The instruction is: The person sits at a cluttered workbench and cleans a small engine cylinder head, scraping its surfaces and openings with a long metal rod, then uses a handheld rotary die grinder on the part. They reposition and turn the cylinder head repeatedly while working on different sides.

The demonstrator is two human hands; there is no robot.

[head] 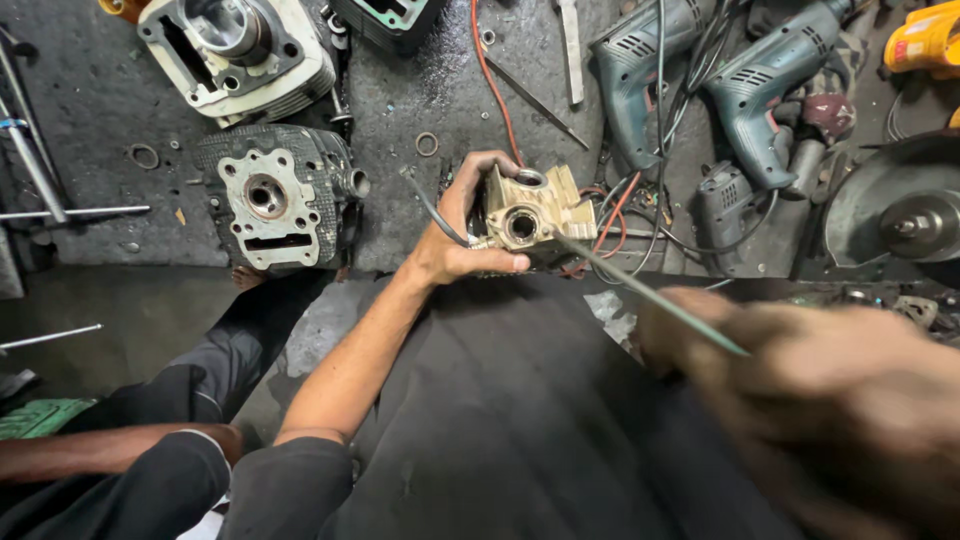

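Our left hand (462,232) fingers wrap the engine part (530,215); our blurred right hand (830,400) fingers pinch a thin rod (650,292) entering its hole.

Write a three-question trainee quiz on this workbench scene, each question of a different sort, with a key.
1. True or false: the left hand grips the tan metal engine part.
2. The right hand holds: A) a drill, B) a thin rod, C) a washer.
3. Fill in: the rod's tip points at the part's round ____.

Key: 1 true; 2 B; 3 hole. The two blue-green drills lie untouched on the floor.
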